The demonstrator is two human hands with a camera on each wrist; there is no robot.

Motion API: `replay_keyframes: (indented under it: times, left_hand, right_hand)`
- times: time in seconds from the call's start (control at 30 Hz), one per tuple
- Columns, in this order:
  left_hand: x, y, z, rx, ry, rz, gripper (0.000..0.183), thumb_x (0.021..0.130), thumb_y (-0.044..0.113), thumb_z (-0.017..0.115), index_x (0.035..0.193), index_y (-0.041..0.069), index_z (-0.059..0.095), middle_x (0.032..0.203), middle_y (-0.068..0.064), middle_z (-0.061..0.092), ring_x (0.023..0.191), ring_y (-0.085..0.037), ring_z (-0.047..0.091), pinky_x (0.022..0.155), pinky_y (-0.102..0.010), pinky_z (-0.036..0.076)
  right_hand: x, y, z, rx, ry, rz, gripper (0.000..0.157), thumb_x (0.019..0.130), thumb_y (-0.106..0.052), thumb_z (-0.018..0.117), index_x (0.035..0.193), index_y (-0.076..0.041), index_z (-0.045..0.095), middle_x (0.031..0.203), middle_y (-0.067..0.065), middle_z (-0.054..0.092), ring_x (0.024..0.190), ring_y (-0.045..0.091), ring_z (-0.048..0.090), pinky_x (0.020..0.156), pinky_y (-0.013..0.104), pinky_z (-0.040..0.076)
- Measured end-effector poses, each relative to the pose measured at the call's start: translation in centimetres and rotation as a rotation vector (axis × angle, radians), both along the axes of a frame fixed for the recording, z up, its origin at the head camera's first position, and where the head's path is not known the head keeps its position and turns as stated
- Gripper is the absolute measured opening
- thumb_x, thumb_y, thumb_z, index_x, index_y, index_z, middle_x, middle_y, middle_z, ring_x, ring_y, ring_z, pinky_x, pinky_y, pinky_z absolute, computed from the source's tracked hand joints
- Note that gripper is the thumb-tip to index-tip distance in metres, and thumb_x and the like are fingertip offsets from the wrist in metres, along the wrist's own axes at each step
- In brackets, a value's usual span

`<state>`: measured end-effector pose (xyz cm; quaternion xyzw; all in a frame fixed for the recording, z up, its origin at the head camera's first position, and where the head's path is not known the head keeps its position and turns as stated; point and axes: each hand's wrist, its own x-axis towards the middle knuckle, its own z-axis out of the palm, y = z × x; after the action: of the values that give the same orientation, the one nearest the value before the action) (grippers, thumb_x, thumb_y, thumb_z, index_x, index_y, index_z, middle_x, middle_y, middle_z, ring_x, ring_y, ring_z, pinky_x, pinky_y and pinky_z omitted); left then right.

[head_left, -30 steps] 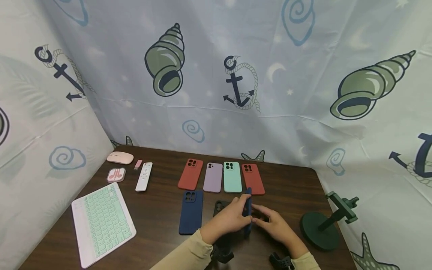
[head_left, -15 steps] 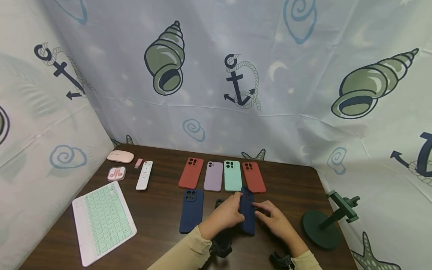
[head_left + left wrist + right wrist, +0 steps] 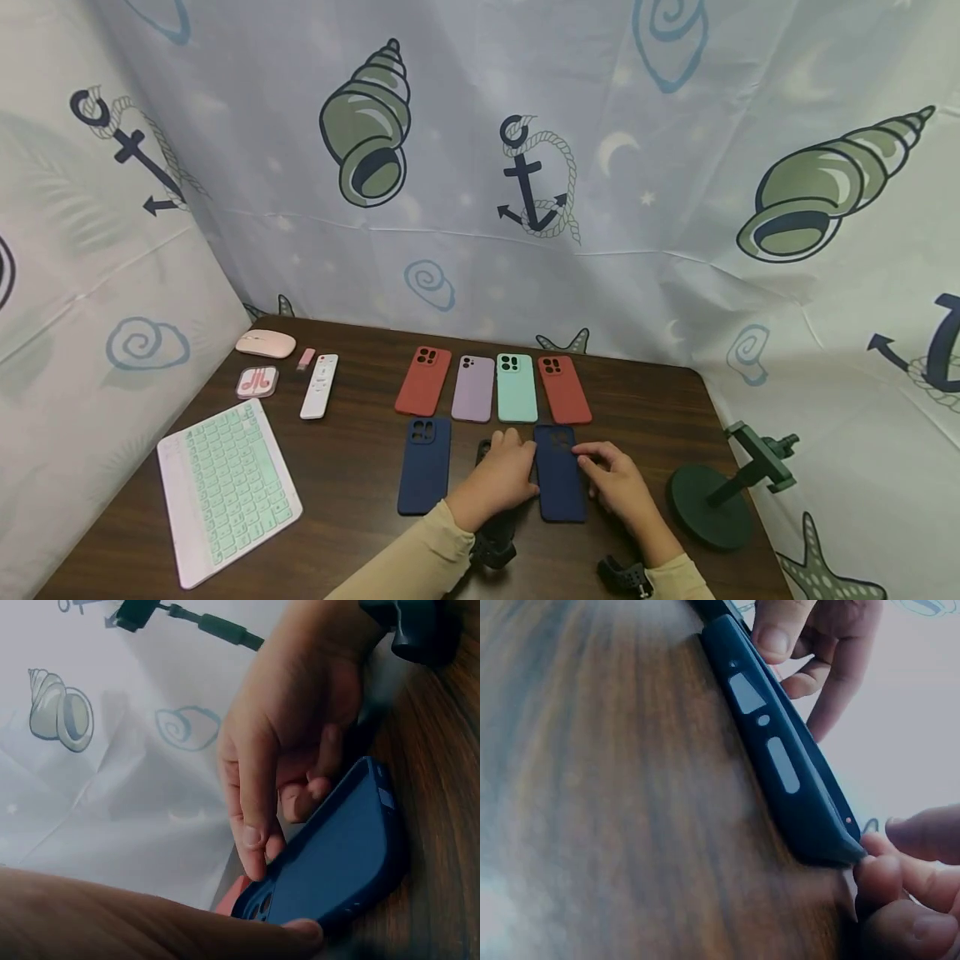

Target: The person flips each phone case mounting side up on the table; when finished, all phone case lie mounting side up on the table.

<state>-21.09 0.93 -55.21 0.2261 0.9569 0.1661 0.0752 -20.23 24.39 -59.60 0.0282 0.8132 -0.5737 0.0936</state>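
A dark blue phone case (image 3: 561, 479) lies hollow side up on the table between both hands. In the left wrist view, its raised rim and camera cutouts (image 3: 262, 904) show. My left hand (image 3: 501, 475) is along the left edge, its thumb tip right at the rim. On the opposite edge, near the camera end, my right hand (image 3: 617, 483) has its fingertips against the case, fingers loosely bent. A black phone case (image 3: 482, 452) is mostly hidden beneath the left hand. In the right wrist view, the blue case's end with its port slots (image 3: 784, 765) faces the camera.
Behind stand a row of cases: red (image 3: 423, 382), lilac (image 3: 473, 390), mint (image 3: 517, 389) and red (image 3: 565, 390). Another blue case (image 3: 424, 467) lies left. Farther left are a keyboard (image 3: 228, 492), remote (image 3: 319, 387) and mouse (image 3: 266, 343). A green stand (image 3: 708, 508) is at right.
The blue case, held upright on its edge by the left hand, has tipped over to the right and now lies flat. The left fingers have loosened; the right hand has shifted slightly right.
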Motion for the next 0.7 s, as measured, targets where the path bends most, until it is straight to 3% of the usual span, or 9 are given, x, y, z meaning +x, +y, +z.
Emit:
replay_keyframes:
  times: [0.13,0.27,0.5,0.7]
  left_hand:
    - [-0.1,-0.1,-0.4,-0.028,0.052,-0.041,0.059,0.082,0.038,0.084,0.131,0.010,0.065,0.112,-0.009,0.054,0.095,-0.020,0.041,0.077,-0.031,0.045]
    - [-0.4,-0.4,-0.4,0.024,0.037,-0.080,0.060,0.084,0.040,0.082,0.135,0.013,0.063,0.113,-0.006,0.052,0.097,-0.018,0.040,0.079,-0.029,0.045]
    - [-1.1,-1.6,1.0,0.162,-0.011,-0.165,0.051,0.088,0.037,0.079,0.134,0.021,0.063,0.110,0.001,0.051,0.094,-0.011,0.046,0.076,-0.025,0.044]
    - [-1.8,-3.1,2.0,0.173,-0.052,-0.110,0.048,0.089,0.037,0.078,0.131,0.020,0.064,0.113,-0.002,0.055,0.087,-0.009,0.052,0.076,-0.028,0.048]
  right_hand:
    - [0.1,-0.2,-0.1,-0.006,-0.029,-0.053,0.024,0.099,-0.031,0.066,0.116,-0.014,0.070,0.080,0.011,0.062,0.047,0.016,0.048,0.037,0.029,0.037]
    - [0.1,-0.4,0.0,0.015,-0.014,-0.073,0.023,0.098,-0.033,0.066,0.109,-0.012,0.069,0.067,0.008,0.057,0.043,0.015,0.043,0.037,0.029,0.036]
    - [0.4,-1.8,1.4,0.055,0.151,-0.046,0.023,0.099,-0.035,0.066,0.104,-0.013,0.069,0.081,0.012,0.061,0.050,0.016,0.051,0.044,0.031,0.044]
    - [0.4,-4.7,2.6,-0.016,0.069,0.066,0.029,0.102,-0.037,0.061,0.110,-0.010,0.066,0.088,0.017,0.065,0.050,0.020,0.056,0.039,0.039,0.047]
